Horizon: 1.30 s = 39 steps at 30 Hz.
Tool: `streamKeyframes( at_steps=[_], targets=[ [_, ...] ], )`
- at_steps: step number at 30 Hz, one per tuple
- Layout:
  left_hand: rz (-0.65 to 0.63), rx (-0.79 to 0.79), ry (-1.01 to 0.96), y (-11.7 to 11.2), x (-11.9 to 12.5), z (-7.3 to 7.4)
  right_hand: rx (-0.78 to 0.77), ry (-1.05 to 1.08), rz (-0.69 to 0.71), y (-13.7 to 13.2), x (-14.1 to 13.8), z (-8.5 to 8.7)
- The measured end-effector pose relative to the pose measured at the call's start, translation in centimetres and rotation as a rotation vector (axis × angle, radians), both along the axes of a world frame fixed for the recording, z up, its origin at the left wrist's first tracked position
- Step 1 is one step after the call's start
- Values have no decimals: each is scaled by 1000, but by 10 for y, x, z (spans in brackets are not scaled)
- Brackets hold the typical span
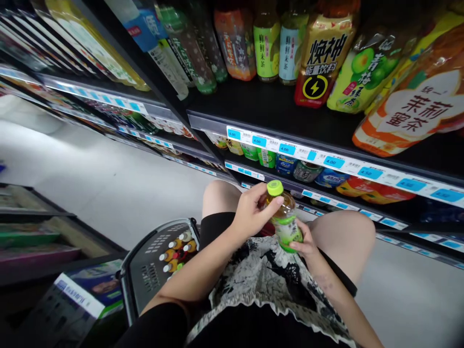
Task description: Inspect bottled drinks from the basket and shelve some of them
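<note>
A small bottle of amber drink with a lime-green cap and green label is held upright, slightly tilted, above my lap. My left hand grips it near the neck, thumb and fingers around the upper part just under the cap. My right hand holds the lower part of the same bottle from the side, fingers near its base. Beneath the bottle lies a black-and-white patterned apron over my lap.
A grey shopping basket with several white-capped bottles stands on the floor at left. Ahead, a dark shelf bears drink bottles, with price tags along its edge. Lower shelves hold cans and packets. A box sits left of the basket.
</note>
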<state>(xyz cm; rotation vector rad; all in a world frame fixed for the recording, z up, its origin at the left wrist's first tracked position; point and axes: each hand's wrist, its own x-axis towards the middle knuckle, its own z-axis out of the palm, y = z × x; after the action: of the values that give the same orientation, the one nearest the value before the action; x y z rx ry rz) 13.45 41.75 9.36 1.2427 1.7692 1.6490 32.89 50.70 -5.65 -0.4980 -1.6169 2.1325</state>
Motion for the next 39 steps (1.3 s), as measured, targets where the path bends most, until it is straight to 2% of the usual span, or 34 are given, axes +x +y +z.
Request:
streamKeyframes(
  at_steps=[3,4,6,9,11,14,21,27,28,30,35,37,39],
  targets=[
    [40,-40,-95,10,-3,-7,621,-51,-365,2,-5,13],
    [55,-44,-120,13,-3,-10,795,-49,-454,2,-8,17],
    [76,-36,-167,18,0,-14,1050,-33,-605,3,-14,22],
    [1,-9,-337,24,10,-15,1247,-21,-750,5,-20,25],
    [-60,38,-434,28,17,-14,1302,-21,-791,8,-21,27],
    [-91,113,-412,34,24,-13,1325,-15,-827,12,-18,29],
    [-162,247,-256,46,30,-13,1255,-40,-906,15,-14,27],
    [-92,303,-233,46,26,-13,1186,-39,-905,20,-24,27],
    [-70,298,-242,45,23,-13,1129,-31,-876,21,-25,28],
    [-22,281,-289,41,15,-16,919,16,-770,23,-25,30],
    [162,254,-539,35,-9,-18,301,70,-276,20,-23,20],
    [190,247,-570,34,-16,-16,130,70,-123,17,-22,13],
    [205,225,-585,31,-21,-13,0,114,-33,14,-20,10]
  ],
)
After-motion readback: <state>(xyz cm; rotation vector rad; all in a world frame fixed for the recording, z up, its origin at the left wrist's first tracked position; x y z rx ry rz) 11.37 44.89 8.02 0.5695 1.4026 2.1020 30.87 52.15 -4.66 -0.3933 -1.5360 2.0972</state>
